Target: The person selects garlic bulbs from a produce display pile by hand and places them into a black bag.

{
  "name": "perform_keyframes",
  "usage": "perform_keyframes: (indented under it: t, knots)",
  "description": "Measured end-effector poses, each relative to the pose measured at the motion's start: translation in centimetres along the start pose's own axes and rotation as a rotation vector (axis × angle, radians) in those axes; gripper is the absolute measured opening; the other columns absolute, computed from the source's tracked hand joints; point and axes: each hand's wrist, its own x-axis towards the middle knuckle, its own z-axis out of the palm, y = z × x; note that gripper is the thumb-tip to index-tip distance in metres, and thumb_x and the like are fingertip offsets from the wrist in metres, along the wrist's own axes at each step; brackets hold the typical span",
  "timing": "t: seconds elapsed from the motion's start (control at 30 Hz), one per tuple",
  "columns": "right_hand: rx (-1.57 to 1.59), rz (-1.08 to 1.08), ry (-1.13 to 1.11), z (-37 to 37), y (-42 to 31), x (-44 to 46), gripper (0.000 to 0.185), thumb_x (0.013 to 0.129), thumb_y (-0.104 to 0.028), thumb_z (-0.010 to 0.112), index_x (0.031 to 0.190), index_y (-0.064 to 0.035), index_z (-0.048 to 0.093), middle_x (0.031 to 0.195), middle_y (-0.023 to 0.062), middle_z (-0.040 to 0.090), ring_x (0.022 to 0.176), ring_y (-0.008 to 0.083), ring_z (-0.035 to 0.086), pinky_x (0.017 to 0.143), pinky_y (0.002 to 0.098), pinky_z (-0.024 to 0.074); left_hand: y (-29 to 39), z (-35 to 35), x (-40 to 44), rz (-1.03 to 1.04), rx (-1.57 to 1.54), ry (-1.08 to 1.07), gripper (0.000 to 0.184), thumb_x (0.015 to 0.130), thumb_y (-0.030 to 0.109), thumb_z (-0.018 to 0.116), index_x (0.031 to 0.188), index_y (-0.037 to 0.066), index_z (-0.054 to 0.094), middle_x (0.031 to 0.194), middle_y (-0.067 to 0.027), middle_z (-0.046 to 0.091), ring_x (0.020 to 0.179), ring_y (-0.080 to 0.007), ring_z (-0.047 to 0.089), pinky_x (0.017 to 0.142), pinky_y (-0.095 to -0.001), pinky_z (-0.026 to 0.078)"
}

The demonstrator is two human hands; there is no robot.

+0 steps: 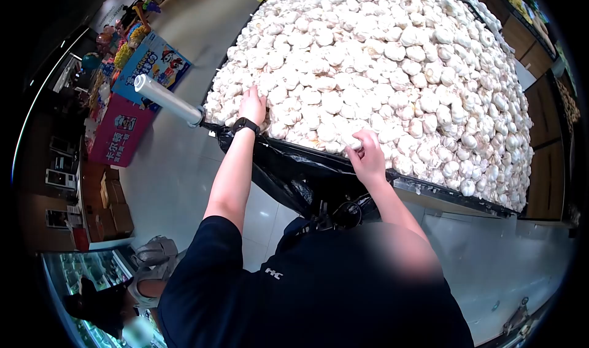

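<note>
A large heap of white garlic bulbs [368, 59] fills the display bin in front of me. My left hand [252, 107], with a black watch [245, 125] on its wrist, rests on the bulbs near the bin's left corner, fingers stretched out. Farther right, at the near edge of the heap, my right hand [369, 159] is bent in a pinch, with a garlic bulb [354, 143] between thumb and fingers. Below both hands, a black plastic bag [288, 173] hangs open along the bin's front edge, against my body.
A roll of clear plastic bags [169, 100] stands on a holder at the bin's left corner. Blue and pink promotional boxes [126, 124] are at the left. A person with a grey bag [154, 253] is by a lit display case [92, 268] at lower left.
</note>
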Motion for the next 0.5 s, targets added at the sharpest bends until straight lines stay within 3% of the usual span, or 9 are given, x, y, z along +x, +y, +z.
perform_keyframes:
  t: [0.1, 0.23, 0.37, 0.43, 0.47, 0.5]
  knots:
    - [0.023, -0.122, -0.06, 2.2, -3.7, 4.1, 0.031, 0.084, -0.011, 0.07, 0.112, -0.0061, 0.058, 0.108, 0.0108, 0.059, 0.064, 0.0204, 0.061, 0.061, 0.0309, 0.0513, 0.8, -0.4, -1.0, 0.118, 0.002, -0.014, 0.055, 0.087, 0.024, 0.066, 0.133, 0.001, 0.049, 0.133, -0.0254, 0.051, 0.119, -0.043, 0.052, 0.101, -0.0483, 0.044]
    - [0.165, 0.004, -0.161, 8.8, -7.1, 11.0, 0.032, 0.086, -0.012, 0.068, 0.115, -0.0052, 0.058, 0.11, 0.0127, 0.06, 0.075, 0.024, 0.066, 0.071, 0.0357, 0.0524, 0.5, -0.1, -1.9, 0.141, -0.128, 0.046, 0.055, 0.088, 0.022, 0.069, 0.134, 0.0, 0.049, 0.14, -0.0231, 0.045, 0.126, -0.0414, 0.048, 0.106, -0.0454, 0.042]
    - [0.214, -0.006, -0.063, 16.0, -5.9, 17.7, 0.035, 0.085, -0.012, 0.068, 0.118, -0.0061, 0.058, 0.114, 0.0148, 0.06, 0.085, 0.0293, 0.065, 0.079, 0.0396, 0.0516, 0.6, -1.0, -1.7, 0.156, -0.21, 0.06, 0.053, 0.089, 0.02, 0.068, 0.135, 0.002, 0.048, 0.14, -0.0224, 0.045, 0.127, -0.0415, 0.047, 0.106, -0.0455, 0.041]
    - [-0.053, 0.022, 0.058, 18.0, -4.2, 18.9, 0.035, 0.085, -0.014, 0.068, 0.119, -0.0065, 0.059, 0.114, 0.0155, 0.06, 0.094, 0.0304, 0.064, 0.084, 0.041, 0.0509, 0.9, -1.8, -0.5, 0.236, -0.212, 0.074, 0.053, 0.089, 0.017, 0.067, 0.137, 0.004, 0.048, 0.141, -0.0224, 0.045, 0.127, -0.0413, 0.047, 0.106, -0.0455, 0.041]
    - [-0.026, 0.079, -0.023, 17.6, -4.1, 18.7, 0.029, 0.086, -0.013, 0.067, 0.114, -0.0055, 0.063, 0.114, 0.0132, 0.061, 0.089, 0.0274, 0.065, 0.082, 0.0364, 0.052, 1.1, -2.4, 0.2, 0.289, -0.234, 0.062, 0.054, 0.088, 0.015, 0.067, 0.137, 0.005, 0.048, 0.14, -0.0239, 0.045, 0.127, -0.0428, 0.046, 0.106, -0.0466, 0.041]
    - [0.086, 0.129, -0.148, 15.3, -5.6, 17.9, 0.024, 0.086, -0.014, 0.068, 0.108, -0.0053, 0.066, 0.114, 0.0125, 0.061, 0.095, 0.0303, 0.063, 0.087, 0.0371, 0.0505, 0.6, -2.1, 1.1, 0.313, -0.213, 0.043, 0.055, 0.088, 0.016, 0.067, 0.139, 0.007, 0.048, 0.143, -0.0237, 0.044, 0.129, -0.0431, 0.045, 0.108, -0.0466, 0.04]
